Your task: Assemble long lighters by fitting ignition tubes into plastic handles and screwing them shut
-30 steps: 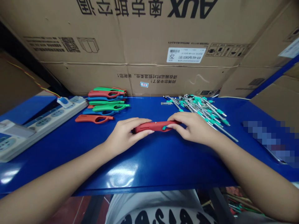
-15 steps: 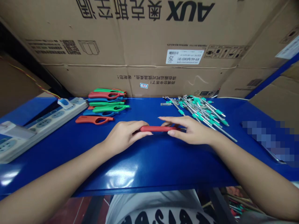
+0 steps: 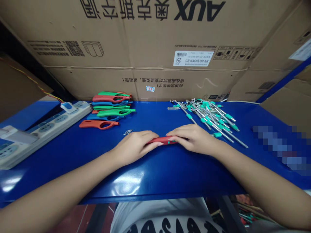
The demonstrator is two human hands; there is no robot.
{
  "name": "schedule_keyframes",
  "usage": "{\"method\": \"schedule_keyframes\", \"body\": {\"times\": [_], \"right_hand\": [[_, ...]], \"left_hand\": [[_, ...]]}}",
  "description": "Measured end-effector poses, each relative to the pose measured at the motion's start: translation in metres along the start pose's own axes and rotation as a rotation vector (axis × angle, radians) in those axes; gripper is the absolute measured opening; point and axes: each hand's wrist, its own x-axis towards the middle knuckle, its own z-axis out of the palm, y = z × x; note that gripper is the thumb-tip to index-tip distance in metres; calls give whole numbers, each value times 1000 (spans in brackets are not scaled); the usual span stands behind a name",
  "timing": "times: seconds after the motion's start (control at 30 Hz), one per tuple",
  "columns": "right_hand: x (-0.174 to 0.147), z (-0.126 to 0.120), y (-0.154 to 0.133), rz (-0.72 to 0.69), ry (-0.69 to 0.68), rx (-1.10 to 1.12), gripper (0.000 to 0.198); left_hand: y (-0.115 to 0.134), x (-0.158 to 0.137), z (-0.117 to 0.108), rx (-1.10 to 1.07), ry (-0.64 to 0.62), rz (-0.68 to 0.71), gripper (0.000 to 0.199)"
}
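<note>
A red lighter handle (image 3: 163,140) is held level just above the blue table, with my hands at its two ends. My left hand (image 3: 136,144) grips the left end between thumb and fingers. Closed over the right end is my right hand (image 3: 191,137), which hides most of that end. A small green bit shows on the handle beside the right thumb. Close behind my left hand lies a small heap of screws (image 3: 128,132). A green collar (image 3: 216,134) shows just past my right hand; whether it belongs to the held piece I cannot tell.
Several coloured lighter handles (image 3: 109,111) lie stacked at the back left. Metal lighter tubes with green collars (image 3: 213,118) are piled at the back right. A white power strip (image 3: 46,129) runs along the left, and a cardboard box (image 3: 150,42) walls the back.
My hands have come closer together and slightly toward me with the red handle, which is now tilted. My right fingers have closed over its end. The screws behind my left hand have come into view.
</note>
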Motion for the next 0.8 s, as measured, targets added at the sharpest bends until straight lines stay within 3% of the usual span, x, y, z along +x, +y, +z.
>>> {"method": "schedule_keyframes", "body": {"times": [0.07,0.17,0.3,0.47,0.67,0.8], "right_hand": [[1,-5,2,36,-68,63,25],[0,-18,8,113,-124,60,24],[-2,-30,16,146,-64,-73,21],[-2,-26,11,152,-5,-322,14],[6,-2,-9,-69,60,-475,23],[10,0,-7,-30,81,-541,26]], "left_hand": [[1,-1,2,22,23,41,24],[0,-1,1,72,152,52,25],[-3,0,-5,121,264,48,26],[-1,0,-7,92,138,4,25],[5,-3,1,129,-47,-40,38],[0,-1,-1,228,-63,-118,38]]}}
